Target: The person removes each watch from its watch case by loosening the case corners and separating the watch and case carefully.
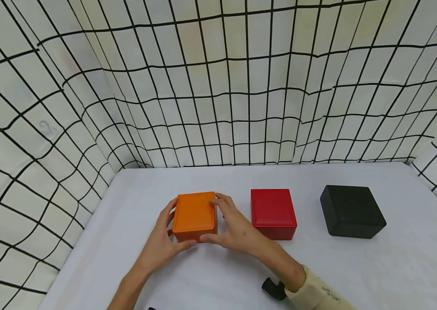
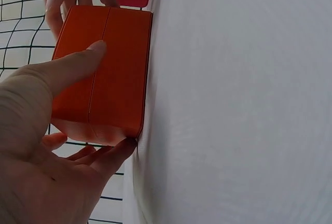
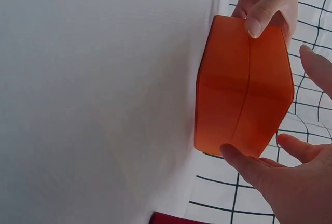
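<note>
An orange box (image 1: 194,213) with a lid seam sits on the white-covered table. My left hand (image 1: 163,245) grips it from the left side, its thumb (image 2: 78,68) pressed on the front face across the seam and its fingers along the left side. At the box's right side is my right hand (image 1: 238,228), with a fingertip (image 3: 233,156) at the lower side edge. The right thumb (image 3: 316,71) stands off the front face in the right wrist view. Just right of that hand sits a red box (image 1: 274,211).
A black box (image 1: 352,211) rests farther right on the table (image 1: 408,267). Black netting (image 1: 234,103) over pale sheeting rises behind and at both sides. A dark strap piece (image 1: 274,289) hangs by the right wrist, next to a beige sleeve (image 1: 315,288).
</note>
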`<act>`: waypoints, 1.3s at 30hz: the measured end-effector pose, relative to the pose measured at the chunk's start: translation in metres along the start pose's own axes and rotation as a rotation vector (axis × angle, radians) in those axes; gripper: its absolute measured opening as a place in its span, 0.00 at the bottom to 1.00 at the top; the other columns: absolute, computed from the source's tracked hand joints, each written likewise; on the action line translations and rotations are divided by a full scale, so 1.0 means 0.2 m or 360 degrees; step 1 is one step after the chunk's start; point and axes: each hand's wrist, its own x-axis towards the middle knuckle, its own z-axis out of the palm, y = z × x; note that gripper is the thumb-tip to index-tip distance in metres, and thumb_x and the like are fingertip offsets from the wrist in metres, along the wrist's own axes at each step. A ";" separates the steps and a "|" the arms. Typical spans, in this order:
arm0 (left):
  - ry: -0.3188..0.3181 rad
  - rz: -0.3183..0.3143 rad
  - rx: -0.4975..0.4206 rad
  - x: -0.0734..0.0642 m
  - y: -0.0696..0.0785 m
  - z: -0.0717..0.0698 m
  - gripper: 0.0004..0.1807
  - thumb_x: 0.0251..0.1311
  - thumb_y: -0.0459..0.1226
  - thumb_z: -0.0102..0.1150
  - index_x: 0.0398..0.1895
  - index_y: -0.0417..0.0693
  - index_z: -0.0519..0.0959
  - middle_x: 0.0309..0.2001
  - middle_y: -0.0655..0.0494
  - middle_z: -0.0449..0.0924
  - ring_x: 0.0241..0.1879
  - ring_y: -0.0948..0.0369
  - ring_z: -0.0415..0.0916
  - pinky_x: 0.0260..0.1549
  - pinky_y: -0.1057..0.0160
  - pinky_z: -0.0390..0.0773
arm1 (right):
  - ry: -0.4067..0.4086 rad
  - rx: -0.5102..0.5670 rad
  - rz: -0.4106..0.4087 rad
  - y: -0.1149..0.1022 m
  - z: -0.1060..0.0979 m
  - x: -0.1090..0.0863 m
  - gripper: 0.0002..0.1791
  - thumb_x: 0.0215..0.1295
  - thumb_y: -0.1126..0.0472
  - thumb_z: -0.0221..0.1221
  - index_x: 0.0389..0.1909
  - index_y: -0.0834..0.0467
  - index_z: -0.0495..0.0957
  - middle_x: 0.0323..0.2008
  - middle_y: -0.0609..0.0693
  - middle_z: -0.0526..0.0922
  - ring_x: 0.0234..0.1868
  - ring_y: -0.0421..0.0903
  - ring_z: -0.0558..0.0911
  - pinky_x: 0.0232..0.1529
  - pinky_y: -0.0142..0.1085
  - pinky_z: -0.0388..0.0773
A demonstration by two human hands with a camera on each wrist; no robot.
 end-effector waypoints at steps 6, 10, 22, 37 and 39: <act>-0.0012 0.0027 -0.0014 0.00 0.00 0.00 0.65 0.51 0.41 0.82 0.85 0.53 0.45 0.83 0.45 0.52 0.77 0.35 0.61 0.65 0.33 0.75 | 0.0011 -0.0001 -0.0027 0.01 0.03 0.01 0.52 0.57 0.47 0.76 0.77 0.56 0.60 0.83 0.55 0.53 0.78 0.55 0.67 0.75 0.52 0.72; -0.0020 0.0020 -0.0011 0.01 -0.01 0.00 0.64 0.52 0.39 0.81 0.85 0.54 0.45 0.83 0.45 0.52 0.77 0.36 0.62 0.66 0.34 0.75 | 0.0031 0.0000 -0.0025 0.01 0.04 0.02 0.52 0.57 0.47 0.77 0.77 0.56 0.60 0.83 0.56 0.51 0.79 0.56 0.66 0.75 0.51 0.71; -0.0036 -0.0024 -0.0038 0.01 -0.02 0.00 0.65 0.52 0.40 0.81 0.85 0.56 0.44 0.84 0.47 0.52 0.78 0.38 0.60 0.69 0.35 0.72 | 0.0078 0.0064 -0.0030 0.02 0.05 0.06 0.50 0.53 0.49 0.79 0.73 0.57 0.63 0.84 0.57 0.48 0.80 0.59 0.65 0.74 0.53 0.72; -0.0055 -0.0047 0.0024 0.02 0.01 -0.02 0.63 0.53 0.40 0.81 0.85 0.57 0.45 0.83 0.45 0.54 0.78 0.38 0.60 0.66 0.37 0.76 | 0.0088 0.0061 -0.0070 0.04 0.03 0.09 0.43 0.54 0.54 0.79 0.68 0.57 0.69 0.81 0.57 0.56 0.76 0.57 0.70 0.74 0.52 0.73; -0.0054 -0.0065 0.0035 0.02 0.01 -0.02 0.63 0.52 0.39 0.81 0.85 0.58 0.45 0.83 0.43 0.55 0.78 0.38 0.61 0.65 0.38 0.78 | 0.0087 0.0058 -0.0088 0.05 0.03 0.10 0.43 0.53 0.54 0.79 0.68 0.57 0.68 0.81 0.58 0.57 0.75 0.57 0.71 0.73 0.52 0.74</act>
